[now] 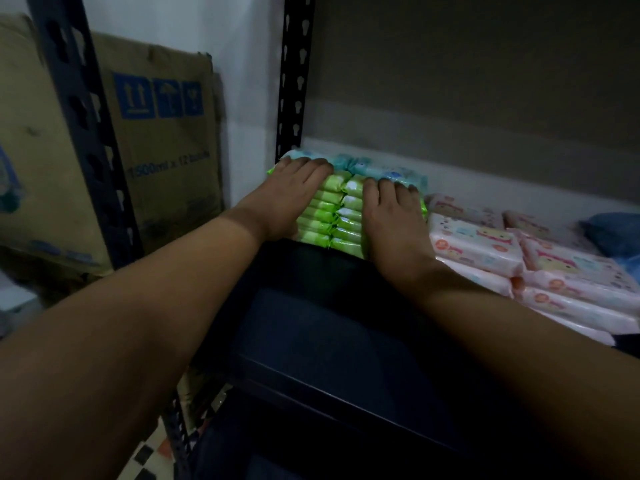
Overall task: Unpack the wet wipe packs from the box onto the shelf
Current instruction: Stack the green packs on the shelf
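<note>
Both hands lie flat on a block of green wet wipe packs (341,213) that stands on edge in two rows at the left end of the shelf (485,188), close to the black slotted upright (294,81). The left hand (294,199) covers the left row and the right hand (391,216) the right, fingers straight and reaching to the pale blue packs (367,168) behind — neither grip closes round anything; they press from above. The packs look like soft foil pouches with crimped ends: light singly, squashy, and probably slick against each other, so a row standing on edge is likely to fan out or topple if pushed at one point. The safer hold, I judge, is broad palm pressure on the top or a squeeze from both outer ends of the row, never a pinch on one crimped seam. Pink packs (478,251) lie stacked flat just to the right. The box they come from is not in view; the cardboard carton (162,133) leaning at left is printed for bottles.
</note>
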